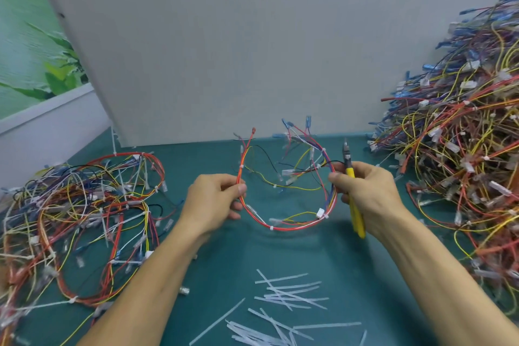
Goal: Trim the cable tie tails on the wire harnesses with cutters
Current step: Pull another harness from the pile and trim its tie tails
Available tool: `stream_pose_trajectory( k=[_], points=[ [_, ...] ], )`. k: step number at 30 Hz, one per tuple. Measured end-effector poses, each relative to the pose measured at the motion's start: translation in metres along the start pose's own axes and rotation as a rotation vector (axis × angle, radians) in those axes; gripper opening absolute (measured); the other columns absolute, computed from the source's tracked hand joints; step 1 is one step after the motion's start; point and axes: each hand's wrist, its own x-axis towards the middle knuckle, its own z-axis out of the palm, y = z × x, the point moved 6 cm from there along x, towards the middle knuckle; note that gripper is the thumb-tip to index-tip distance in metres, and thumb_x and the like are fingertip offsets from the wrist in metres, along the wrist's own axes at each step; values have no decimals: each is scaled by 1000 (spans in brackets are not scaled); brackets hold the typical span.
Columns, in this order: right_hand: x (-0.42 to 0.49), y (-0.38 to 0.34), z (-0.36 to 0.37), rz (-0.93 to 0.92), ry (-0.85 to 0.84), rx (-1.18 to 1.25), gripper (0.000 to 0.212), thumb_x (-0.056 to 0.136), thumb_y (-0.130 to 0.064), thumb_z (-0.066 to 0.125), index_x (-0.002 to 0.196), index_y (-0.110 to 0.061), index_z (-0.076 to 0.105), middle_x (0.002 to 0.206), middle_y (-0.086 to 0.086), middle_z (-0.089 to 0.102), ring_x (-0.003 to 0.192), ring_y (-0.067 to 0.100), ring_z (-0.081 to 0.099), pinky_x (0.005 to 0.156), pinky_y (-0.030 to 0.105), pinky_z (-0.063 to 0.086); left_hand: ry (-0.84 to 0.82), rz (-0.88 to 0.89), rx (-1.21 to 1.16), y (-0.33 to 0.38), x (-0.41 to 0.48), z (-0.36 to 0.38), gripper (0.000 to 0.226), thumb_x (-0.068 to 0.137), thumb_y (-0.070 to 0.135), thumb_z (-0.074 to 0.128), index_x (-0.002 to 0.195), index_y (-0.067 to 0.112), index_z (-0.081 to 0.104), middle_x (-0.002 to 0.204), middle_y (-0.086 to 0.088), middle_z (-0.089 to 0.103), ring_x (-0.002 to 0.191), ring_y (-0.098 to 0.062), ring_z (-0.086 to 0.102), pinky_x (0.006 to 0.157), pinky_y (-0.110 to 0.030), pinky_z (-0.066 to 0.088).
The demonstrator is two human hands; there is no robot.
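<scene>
The wire harness hangs as an open loop between the two hands, lifted a little above the table near its middle. Its outer run is mostly red and orange wire. Yellow, black, blue and white leads branch inward, and loose ends with clear and blue terminals stand up at the top. Small white cable ties cinch the bundle at several spots around the loop (on these no long tails show).

The left hand pinches the loop's left side between thumb and fingers. The right hand pinches the right side with thumb and forefinger. The same hand's curled fingers hold the cutters, yellow handles pointing down toward the person and dark tip pointing up and away. The tip is just beside the harness's right edge.

Bare teal table shows under and just in front of the loop. Nearer the person lies a scatter of cut tails, pale strips crossing one another.

A flat heap of harnesses fills the table's left side, with long white tie tails sticking out of it. A much taller tangled pile rises on the right, close to the right forearm. A grey panel stands upright along the table's far edge, directly behind the loop. A leafy green picture is at the far left.
</scene>
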Motion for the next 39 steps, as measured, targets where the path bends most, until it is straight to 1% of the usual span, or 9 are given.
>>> stream_pose_trajectory(
  k=[4, 12, 18, 21, 24, 28, 33, 37, 39],
  points=[
    [-1, -5, 3, -33, -37, 58, 15, 81, -4, 73, 80, -19, 69, 58, -10, 64, 53, 1, 58, 57, 21, 47, 12, 25, -35, 0, 2, -1, 16, 88, 6, 64, 79, 16, 72, 63, 0, 65, 54, -11, 60, 52, -28, 54],
    [-4, -10, 8, -86, -76, 57, 15, 82, -3, 72, 82, -18, 69, 61, -9, 66, 55, 0, 60, 54, 15, 49, 18, 54, -49, 1, 1, -2, 21, 89, 5, 63, 78, 21, 71, 66, 1, 66, 54, -10, 60, 51, -27, 53],
    [-4, -12, 7, -113, -74, 98, 16, 83, -1, 71, 82, -17, 68, 59, -8, 65, 55, 3, 59, 55, 18, 47, 58, 84, -106, 4, 2, -7, 22, 89, 4, 62, 76, 20, 71, 65, -1, 66, 54, -10, 60, 50, -25, 53],
    [0, -10, 2, -86, -25, 244, 16, 85, 2, 67, 83, -14, 67, 61, -6, 61, 56, 9, 55, 58, 23, 47, 121, 61, -267, 2, 4, -12, 18, 90, 2, 60, 78, 13, 69, 70, -6, 65, 54, -13, 60, 51, -26, 55],
    [4, -5, 1, 20, -29, 491, 15, 90, 4, 59, 86, -11, 63, 65, 0, 58, 58, 14, 54, 64, 30, 48, 168, -9, -474, -3, 7, -15, 12, 90, 1, 60, 81, 7, 65, 66, -3, 68, 55, -15, 62, 53, -26, 57],
    [6, -1, 4, 139, -73, 778, 20, 92, 4, 52, 84, -12, 59, 65, 2, 60, 51, 12, 59, 54, 25, 54, 178, -50, -654, -6, 9, -16, 10, 90, 0, 58, 82, 3, 63, 65, -3, 69, 55, -15, 65, 54, -26, 57],
    [6, -3, 7, 170, -113, 916, 20, 93, 3, 50, 84, -12, 59, 65, 2, 63, 53, 11, 62, 56, 24, 56, 167, -55, -766, -4, 11, -16, 10, 90, 0, 57, 82, 2, 62, 67, -5, 70, 59, -16, 67, 56, -26, 57],
    [7, -2, 7, 187, -115, 976, 20, 92, 2, 50, 84, -14, 59, 74, 2, 59, 64, 13, 58, 70, 27, 52, 152, -84, -814, -6, 11, -14, 10, 90, 0, 56, 83, 1, 63, 69, -5, 69, 60, -17, 68, 57, -27, 58],
    [7, -3, 7, 179, -126, 998, 20, 90, 2, 51, 82, -15, 60, 75, 2, 60, 65, 12, 58, 71, 27, 51, 145, -99, -819, -8, 12, -13, 9, 90, 0, 57, 84, 1, 63, 70, -6, 69, 61, -18, 68, 57, -27, 57]
  ],
)
